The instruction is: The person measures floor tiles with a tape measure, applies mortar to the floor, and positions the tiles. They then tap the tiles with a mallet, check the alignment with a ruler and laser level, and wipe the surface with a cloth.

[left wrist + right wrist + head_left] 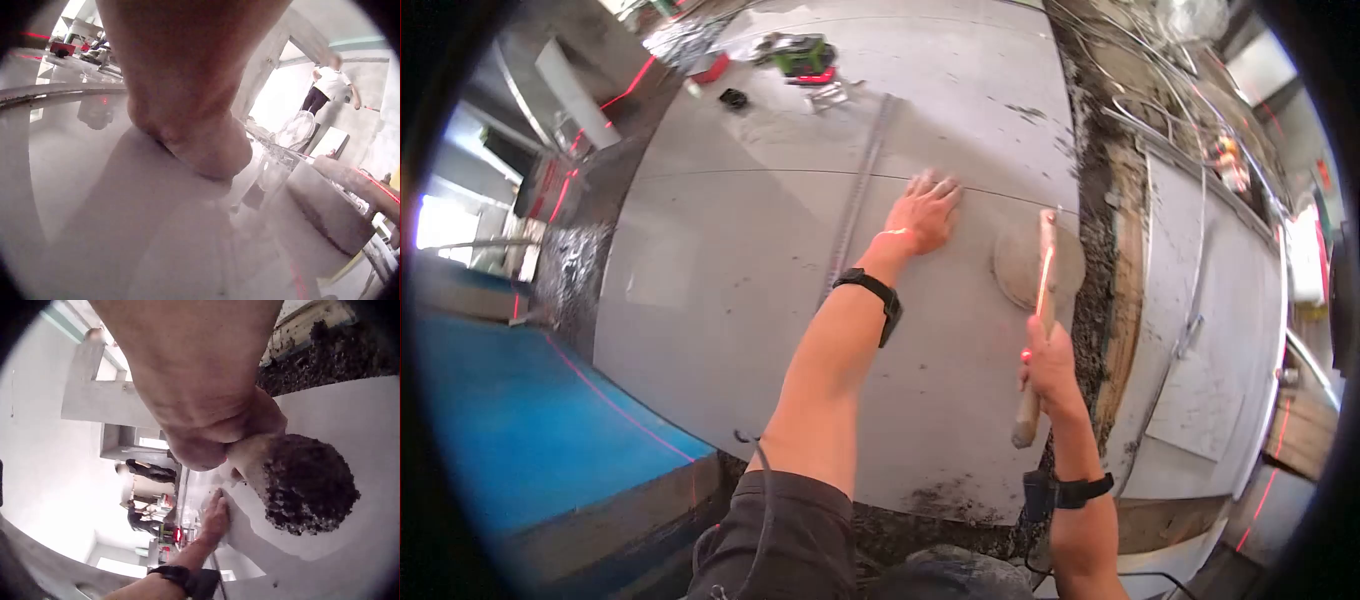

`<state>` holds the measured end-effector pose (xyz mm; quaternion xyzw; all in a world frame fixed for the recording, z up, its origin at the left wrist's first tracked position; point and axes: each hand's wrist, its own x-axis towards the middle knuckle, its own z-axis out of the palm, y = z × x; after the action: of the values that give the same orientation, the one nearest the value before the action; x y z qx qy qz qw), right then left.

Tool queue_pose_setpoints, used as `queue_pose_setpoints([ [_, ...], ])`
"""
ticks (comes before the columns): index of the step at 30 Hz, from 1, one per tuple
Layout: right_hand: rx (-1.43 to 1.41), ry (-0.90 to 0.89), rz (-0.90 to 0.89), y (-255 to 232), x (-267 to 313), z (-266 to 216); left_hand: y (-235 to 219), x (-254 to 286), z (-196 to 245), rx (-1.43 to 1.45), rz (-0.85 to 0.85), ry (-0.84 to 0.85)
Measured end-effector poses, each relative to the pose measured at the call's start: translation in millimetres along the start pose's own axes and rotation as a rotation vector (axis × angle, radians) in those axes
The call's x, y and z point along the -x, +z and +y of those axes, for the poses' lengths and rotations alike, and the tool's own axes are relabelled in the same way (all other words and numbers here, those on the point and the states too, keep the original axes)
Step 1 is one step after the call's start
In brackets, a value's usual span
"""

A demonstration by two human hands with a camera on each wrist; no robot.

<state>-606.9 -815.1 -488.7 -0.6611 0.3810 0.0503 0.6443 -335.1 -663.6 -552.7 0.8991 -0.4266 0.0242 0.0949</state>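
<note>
My left hand (924, 212) rests flat on a large grey tile (770, 290), fingers spread, just below a thin dark joint line. In the left wrist view its heel (212, 153) is down on the glossy surface. With my right hand (1052, 362) I grip the wooden handle of a mallet (1045, 265). Its wide, round, pale grey head (1010, 268) is over the tile's right side, and appears as a thick cylinder (331, 209) in the left wrist view. Dark grit coats the handle's butt end (312, 484). A long, narrow metal strip (862, 190) lies left of my left hand.
A green laser level (800, 58) stands on the far tile, near a small black object (733, 98). Dark mortar and a wooden board (1128, 290) border the right edge. A blue surface (550, 430) is at left. Other people (331, 84) stand in the background.
</note>
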Motion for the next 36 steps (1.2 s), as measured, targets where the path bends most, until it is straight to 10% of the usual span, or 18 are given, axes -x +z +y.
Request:
queue_pose_setpoints([
  [2, 0.035, 0.000, -0.007, -2.7, -0.5, -3.3, 17.6, -1.4, -67.5, 0.444, 0.056, -0.227],
  [7, 0.105, -0.032, 0.007, -2.3, -6.7, 4.1, -33.7, 88.9, -199.0, 0.032, 0.138, -1.009],
  [28, 0.201, 0.053, 0.062, 5.1, -1.9, -12.7, -38.7, 77.6, -224.2, -0.126, 0.126, -1.198],
  [36, 0.233, 0.046, 0.064, 2.0, -0.7, -17.9, -31.1, 108.6, -205.3, -0.095, -0.067, -0.915],
])
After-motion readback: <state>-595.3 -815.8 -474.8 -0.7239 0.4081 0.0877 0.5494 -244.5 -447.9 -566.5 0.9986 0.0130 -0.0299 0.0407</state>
